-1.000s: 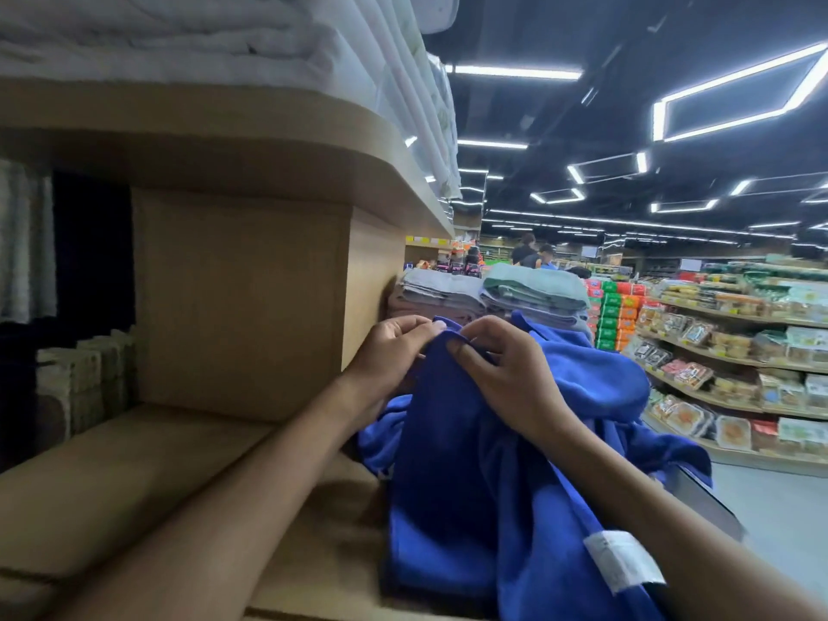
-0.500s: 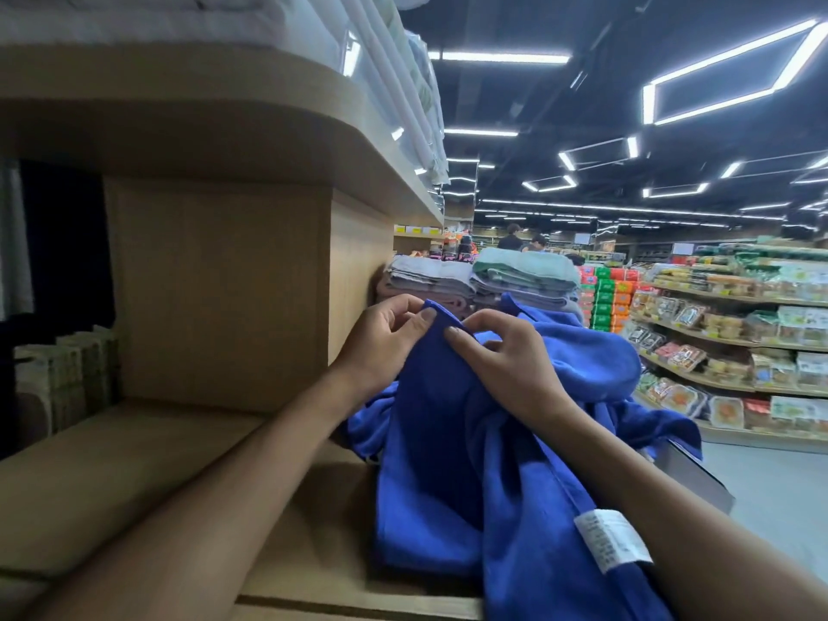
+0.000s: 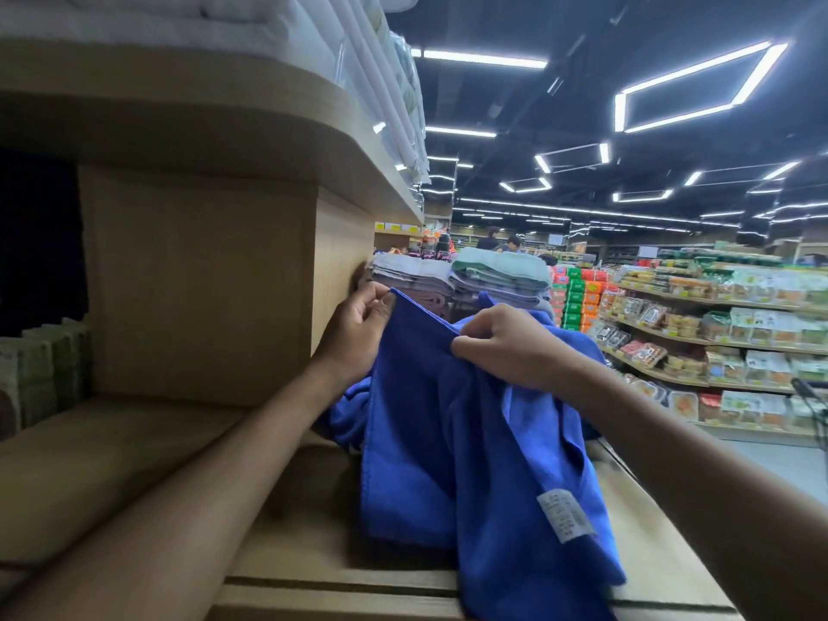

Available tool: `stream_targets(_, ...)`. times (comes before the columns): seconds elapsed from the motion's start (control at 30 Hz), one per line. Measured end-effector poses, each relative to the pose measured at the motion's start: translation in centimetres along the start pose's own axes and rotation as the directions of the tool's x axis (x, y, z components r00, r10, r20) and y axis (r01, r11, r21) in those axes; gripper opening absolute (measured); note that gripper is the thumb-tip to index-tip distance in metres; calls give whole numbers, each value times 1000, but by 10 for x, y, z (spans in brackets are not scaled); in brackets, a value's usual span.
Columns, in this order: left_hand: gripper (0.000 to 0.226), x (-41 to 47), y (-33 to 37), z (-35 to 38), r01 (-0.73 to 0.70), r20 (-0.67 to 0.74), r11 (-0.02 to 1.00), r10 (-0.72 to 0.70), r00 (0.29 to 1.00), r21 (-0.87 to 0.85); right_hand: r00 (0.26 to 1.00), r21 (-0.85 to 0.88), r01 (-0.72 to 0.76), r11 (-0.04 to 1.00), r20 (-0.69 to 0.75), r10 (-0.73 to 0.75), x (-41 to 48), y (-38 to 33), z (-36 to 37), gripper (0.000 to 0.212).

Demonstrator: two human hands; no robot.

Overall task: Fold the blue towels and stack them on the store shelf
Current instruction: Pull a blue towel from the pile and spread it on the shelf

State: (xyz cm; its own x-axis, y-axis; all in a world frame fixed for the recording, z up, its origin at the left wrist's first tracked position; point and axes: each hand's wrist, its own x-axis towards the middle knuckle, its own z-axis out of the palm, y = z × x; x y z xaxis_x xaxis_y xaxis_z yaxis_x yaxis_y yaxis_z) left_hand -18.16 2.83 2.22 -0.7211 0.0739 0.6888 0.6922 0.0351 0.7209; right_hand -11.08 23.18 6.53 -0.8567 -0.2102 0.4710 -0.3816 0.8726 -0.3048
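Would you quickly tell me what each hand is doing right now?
Left hand: pinching the top corner of the blue towel.
Right hand: gripping the same towel's top edge.

So the towel (image 3: 448,419) hangs over the lower shelf (image 3: 112,463). The left hand (image 3: 358,324) pinches its top left corner, and the right hand (image 3: 506,342) pinches further right along the edge. Folded stacks (image 3: 497,273) sit behind it, the upper shelf (image 3: 201,118) is overhead on the left, and grocery racks (image 3: 726,333) are off right.

Bare left hand (image 3: 358,327), bare right hand (image 3: 506,347); left forearm (image 3: 201,486) and right forearm (image 3: 694,463) uncovered along their visible length
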Motion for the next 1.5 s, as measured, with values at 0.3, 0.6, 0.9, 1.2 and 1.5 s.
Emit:
stream_targets(0.3, 19, 1, 6, -2, -6, -113, 992, -9, 994, -127, 958, -600, 170, 782, -87, -275, -20, 8, -40, 25)
stream_targets(0.6, 14, 2, 16, -2, 8, -147, 984, -35, 989, -179, 730, -701, 399, 591, -147, -667, -37, 9, -39, 10)
stream_targets(0.9, 21, 8, 8, -11, -41, -222, 988, 7, 975, -148, 966, -367, 233, 901, 192, -172, -39, -1, -36, 16)
stream_targets(1.2, 15, 12, 8, -24, -30, -355, 997, 3, 935, -71, 935, -526, 135, 839, 349, 68, -53, 12, -54, 38)
stream_targets(1.5, 20, 15, 2, -32, -50, -425, 998, 59, 903, 33, 995, -464, 48, 885, 102, 0, -58, 47, -74, 23)
